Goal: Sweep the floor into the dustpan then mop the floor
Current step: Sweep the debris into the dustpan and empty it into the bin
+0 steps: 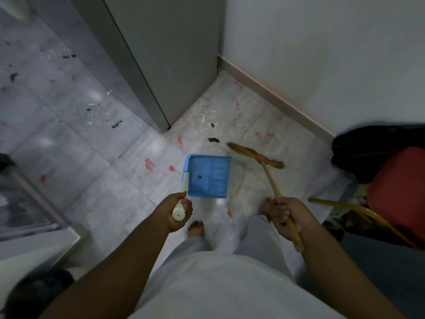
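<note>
A blue dustpan (pixel 208 176) sits low over the pale tiled floor (pixel 96 176), its mouth turned to the right, with one dark scrap inside. My left hand (pixel 177 211) is shut on its cream handle. My right hand (pixel 286 215) is shut on the wooden stick of a broom, whose straw head (pixel 255 155) is blurred just right of the pan. Black scraps (pixel 213 140) lie beyond the broom head. More black and white litter (pixel 101 116) and red smears (pixel 149 164) are scattered over the floor to the left.
A grey door edge (pixel 147 88) juts into the floor ahead. A white wall with a skirting board (pixel 276 100) closes the right side. A red seat (pixel 400 192) with yellow legs and a dark bag stand at the right. My bare feet (pixel 195 227) are below the pan.
</note>
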Tool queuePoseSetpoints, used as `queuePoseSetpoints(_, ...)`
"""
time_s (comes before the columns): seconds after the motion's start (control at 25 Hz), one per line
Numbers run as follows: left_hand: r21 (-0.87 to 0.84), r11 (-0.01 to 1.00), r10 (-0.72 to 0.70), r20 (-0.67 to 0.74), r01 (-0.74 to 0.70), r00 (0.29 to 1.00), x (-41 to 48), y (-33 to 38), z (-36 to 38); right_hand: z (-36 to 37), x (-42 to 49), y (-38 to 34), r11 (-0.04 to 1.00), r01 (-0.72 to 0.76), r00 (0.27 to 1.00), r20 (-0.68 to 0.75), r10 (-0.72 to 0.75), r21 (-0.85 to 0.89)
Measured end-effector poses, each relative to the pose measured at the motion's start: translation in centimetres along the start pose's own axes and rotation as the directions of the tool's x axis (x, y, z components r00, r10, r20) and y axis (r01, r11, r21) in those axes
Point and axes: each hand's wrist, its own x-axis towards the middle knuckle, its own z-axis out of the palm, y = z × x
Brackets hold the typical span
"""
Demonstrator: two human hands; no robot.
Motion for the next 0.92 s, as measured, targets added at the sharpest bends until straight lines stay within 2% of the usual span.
queuePoseSetpoints(0.28,-0.225,0.974,0.019,-0.021,-0.023,1.0,4.4,-0.9,8.1,4.7,4.4,-16.6,0.952,-0.112,0.994,-0.033,0.106,-0.285)
queuePoseSetpoints(0.44,-0.484,0.875,0.007,-0.023,-0.017,1.0,8.3,-1.0,12.4,8.3,8.0,-25.2,0.891,-0.132,0.991,-0.063,0.116,-0.434)
queuePoseSetpoints(0.68,-0.603,0.798,0.009,0.026,0.009,1.0,13.9,2.1,15.2,16.6,15.6,-30.3,0.888,-0.063,0.997,0.015,0.078,-0.456)
queuePoseSetpoints(0.92,-0.783,0.622,0.071,0.014,-0.033,0.997,17.1,5.2,16.2,23.7,23.6,-32.2,0.924,-0.058,0.992,0.082,0.096,-0.378)
